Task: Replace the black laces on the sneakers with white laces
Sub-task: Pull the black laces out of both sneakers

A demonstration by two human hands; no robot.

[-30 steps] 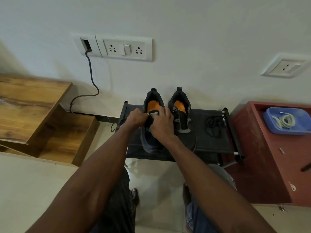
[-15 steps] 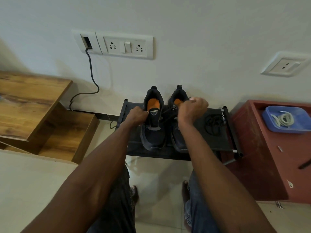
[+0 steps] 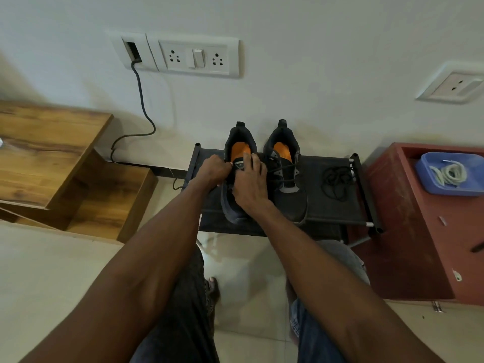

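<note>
We list: dark fabric shoe rack (image 3: 327, 205) carrying two dark sneakers (image 3: 285, 163) with orange insoles; loose coiled black lace (image 3: 336, 179) beside them; white laces (image 3: 449, 172) in a blue plastic tray (image 3: 432, 184) on the red cabinet (image 3: 408, 231). Our right hand (image 3: 248, 187), raised half a second ago, now covers the left sneaker; left hand (image 3: 213, 170) fingers pinch its tongue.

Two dark sneakers with orange insoles stand side by side at frame centre: the left sneaker (image 3: 237, 205), the right sneaker (image 3: 286, 174) with black lace slack across it. A loose black lace (image 3: 336, 180) lies right of them. White laces (image 3: 449, 174) lie coiled at far right.
</note>
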